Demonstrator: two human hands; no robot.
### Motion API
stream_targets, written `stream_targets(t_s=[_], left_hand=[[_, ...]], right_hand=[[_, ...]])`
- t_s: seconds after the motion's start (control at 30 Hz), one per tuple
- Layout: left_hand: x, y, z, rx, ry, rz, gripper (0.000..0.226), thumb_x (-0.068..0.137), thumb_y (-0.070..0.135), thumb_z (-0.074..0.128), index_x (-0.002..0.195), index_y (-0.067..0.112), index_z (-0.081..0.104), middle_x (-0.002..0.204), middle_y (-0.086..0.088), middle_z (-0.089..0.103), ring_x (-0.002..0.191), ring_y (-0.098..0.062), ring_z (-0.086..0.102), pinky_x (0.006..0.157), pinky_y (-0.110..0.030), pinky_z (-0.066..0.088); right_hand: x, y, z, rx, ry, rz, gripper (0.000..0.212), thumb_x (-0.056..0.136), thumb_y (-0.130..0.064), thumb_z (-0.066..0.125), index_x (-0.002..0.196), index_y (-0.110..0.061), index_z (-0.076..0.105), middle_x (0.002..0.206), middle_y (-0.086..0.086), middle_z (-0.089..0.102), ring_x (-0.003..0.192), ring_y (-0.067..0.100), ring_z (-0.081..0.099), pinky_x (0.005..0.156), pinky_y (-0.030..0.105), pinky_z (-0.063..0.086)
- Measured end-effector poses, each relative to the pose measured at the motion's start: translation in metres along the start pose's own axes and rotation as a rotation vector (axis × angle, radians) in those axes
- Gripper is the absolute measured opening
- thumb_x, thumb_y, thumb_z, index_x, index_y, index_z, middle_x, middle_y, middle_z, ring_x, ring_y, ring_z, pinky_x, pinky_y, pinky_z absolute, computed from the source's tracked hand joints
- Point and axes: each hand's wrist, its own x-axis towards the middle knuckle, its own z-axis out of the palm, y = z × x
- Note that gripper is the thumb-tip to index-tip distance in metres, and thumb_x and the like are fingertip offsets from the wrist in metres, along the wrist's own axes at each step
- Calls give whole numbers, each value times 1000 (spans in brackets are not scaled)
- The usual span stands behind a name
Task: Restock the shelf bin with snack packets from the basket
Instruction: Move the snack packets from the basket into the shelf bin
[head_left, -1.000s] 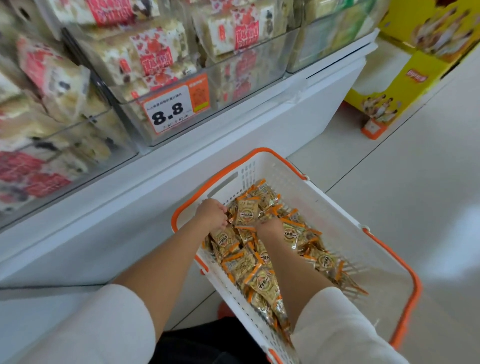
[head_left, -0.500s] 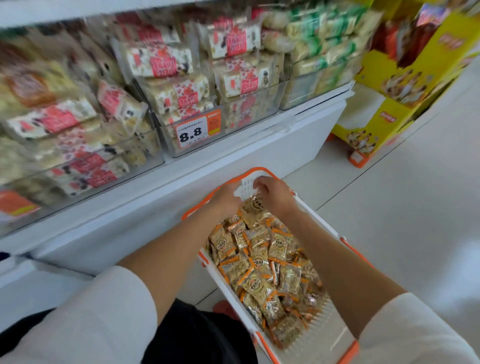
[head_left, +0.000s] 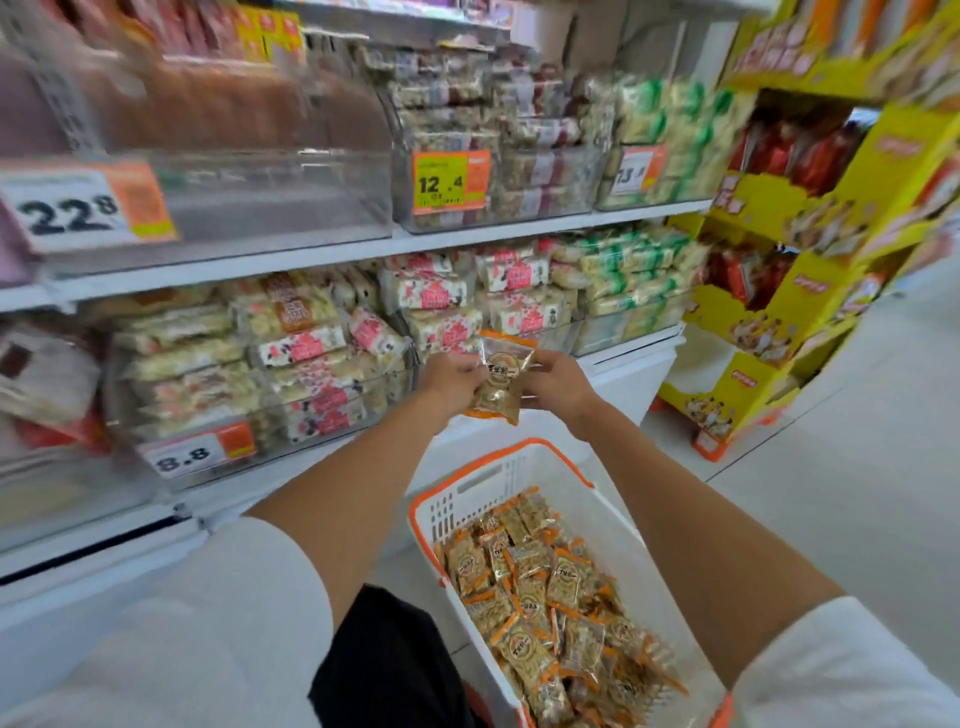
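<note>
Both hands hold up a small stack of orange-edged snack packets (head_left: 498, 376) in front of the lower shelf. My left hand (head_left: 449, 382) grips the stack's left side and my right hand (head_left: 556, 384) its right side. Below them a white basket with an orange rim (head_left: 524, 449) stands on the floor, holding several more of the same packets (head_left: 545, 587). A clear shelf bin (head_left: 270, 208) with a 22.8 price tag sits on the upper shelf at left, its contents blurred.
Clear bins of white, red and green wrapped snacks (head_left: 311, 353) fill the lower shelf behind the hands. More bins with a 12.4 tag (head_left: 451, 182) sit on the upper shelf. A yellow cardboard display stand (head_left: 789, 291) rises at the right, beside pale floor tiles (head_left: 857, 467).
Both hands left the basket and rose to shelf height carrying a stack of packets. The view tilted upward, bringing the upper shelf into sight.
</note>
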Motion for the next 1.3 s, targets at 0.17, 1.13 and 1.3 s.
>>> stream_targets(t_s=[0.17,1.13,1.3], left_hand=[[-21,52,-61,-35,138,111,30,94,19,62,117,0,67,121,-16,66,114,-30,61,95,-37,48],[148,180,-425,523,287,-139,16,91,17,66,95,2,62,85,-12,68,81,-19,68,80,-29,55],[167,178,-451,919,255,-146,13,88,9,69,85,9,56,74,-9,70,57,-14,63,61,-29,58]], right_hand=[[-8,-67,26,-109,-19,-156,18,82,6,69,73,-3,56,71,12,44,73,23,50,74,30,56],[254,-302,287,-448,-366,-456,18,72,-1,82,67,-1,64,64,10,65,58,20,60,62,32,54],[268,-301,327,-579,-411,-479,40,74,-5,82,53,-11,49,51,2,53,39,6,48,42,16,39]])
